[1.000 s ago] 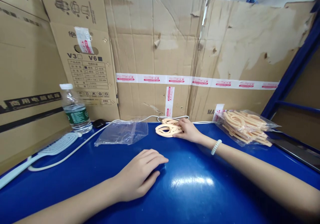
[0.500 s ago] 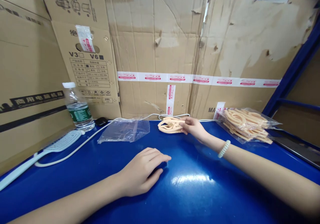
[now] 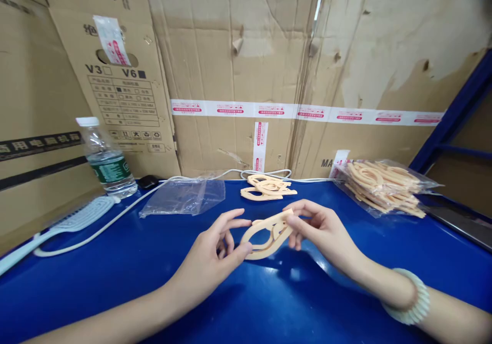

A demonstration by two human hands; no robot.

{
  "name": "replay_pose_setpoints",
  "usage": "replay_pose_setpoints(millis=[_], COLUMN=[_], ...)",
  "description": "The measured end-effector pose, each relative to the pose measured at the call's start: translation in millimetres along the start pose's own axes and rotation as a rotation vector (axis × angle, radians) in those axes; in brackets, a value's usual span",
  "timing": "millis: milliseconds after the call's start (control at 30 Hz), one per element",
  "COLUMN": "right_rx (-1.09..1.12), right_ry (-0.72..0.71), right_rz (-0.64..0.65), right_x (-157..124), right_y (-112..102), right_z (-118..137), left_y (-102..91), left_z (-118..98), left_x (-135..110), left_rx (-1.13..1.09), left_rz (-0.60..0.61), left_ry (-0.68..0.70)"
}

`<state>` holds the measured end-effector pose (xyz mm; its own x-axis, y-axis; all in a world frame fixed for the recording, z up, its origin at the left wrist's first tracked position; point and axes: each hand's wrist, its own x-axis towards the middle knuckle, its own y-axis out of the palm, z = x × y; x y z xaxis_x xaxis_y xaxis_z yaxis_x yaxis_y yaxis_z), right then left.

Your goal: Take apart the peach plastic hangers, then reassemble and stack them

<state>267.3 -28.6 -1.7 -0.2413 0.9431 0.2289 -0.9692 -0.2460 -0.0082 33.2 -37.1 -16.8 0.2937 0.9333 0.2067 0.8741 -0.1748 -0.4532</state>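
A beige plastic folding hanger, folded into a loop, is held tilted just above the blue table. My right hand pinches its upper right end between thumb and fingers. At its left end, the thumb and index finger of my left hand close around the loop, the other fingers curled behind. More beige folding hangers lie in a small pile just beyond my hands.
A flat clear plastic bag lies left of the pile. Bagged beige hangers are at the right. A water bottle, a light blue hairbrush and a white cable are at the left. Cardboard walls the back.
My right hand has come back from the pile with a folding hanger and brought it nearer. My left hand has lifted off the table and taken its left end. The view has shifted slightly.
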Motion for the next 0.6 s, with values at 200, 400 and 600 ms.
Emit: replay_pose_setpoints(millis=[200, 400, 600], right_rx=[0.030, 0.016, -0.032], right_ry=[0.005, 0.036, 0.034], right_rz=[0.084, 0.136, 0.110], right_x=[-7.2, -7.3, -6.6], right_y=[8.3, 7.3, 2.9], right_z=[2.2, -3.1, -7.1], left_y=[2.0, 2.7, 1.7], left_z=[2.2, 0.0, -6.5], left_x=[-1.7, -1.8, -2.2], left_rx=[-0.032, -0.132, -0.227], left_rz=[0.017, 0.089, 0.100], left_ry=[-0.008, -0.027, -0.071])
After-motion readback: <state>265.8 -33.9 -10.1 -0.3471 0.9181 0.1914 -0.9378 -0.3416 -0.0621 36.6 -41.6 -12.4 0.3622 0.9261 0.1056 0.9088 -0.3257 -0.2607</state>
